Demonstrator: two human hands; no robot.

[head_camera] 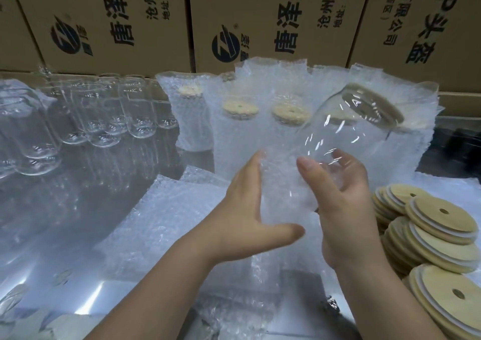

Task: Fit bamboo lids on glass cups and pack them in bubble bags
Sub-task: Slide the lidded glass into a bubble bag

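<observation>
Your right hand (346, 204) clasped the base of the lidded glass cup (338, 131); your left hand (242, 209), fingers straight, pressed a bubble bag (281, 196).

Clear glossy glass cup (346, 131), matt pale bamboo lids (442, 217), bubbled translucent plastic bag (281, 188), mirror-bright tabletop (91, 183).

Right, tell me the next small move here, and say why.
Probably slide the cup base-first into the bag. The right hand grips its base, tilted, beside the bag that the left hand touches; the lid is already on, so only bagging remains.
</observation>
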